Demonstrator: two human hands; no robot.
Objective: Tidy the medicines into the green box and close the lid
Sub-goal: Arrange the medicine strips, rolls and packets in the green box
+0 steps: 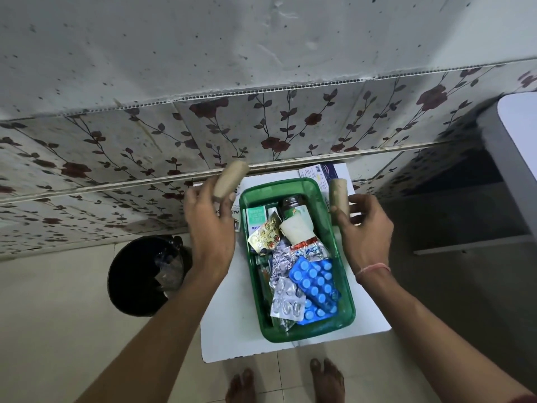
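The green box (345,274) stands open on a small white table (232,330). Inside lie blue pill strips (315,283), silver blister packs (286,303), a dark bottle (293,210) and a small teal carton (255,216). My left hand (209,225) hovers left of the box and holds a tan bandage roll (231,177) at its fingertips. My right hand (367,228) is at the box's right side, gripping a second tan roll (338,196) upright. No lid is in sight.
A black bin (142,274) with rubbish stands on the floor left of the table. A white medicine carton (322,173) lies behind the box. The floral tiled wall runs close behind. A white appliance (511,158) stands at the right. My bare feet (327,379) are by the table's front edge.
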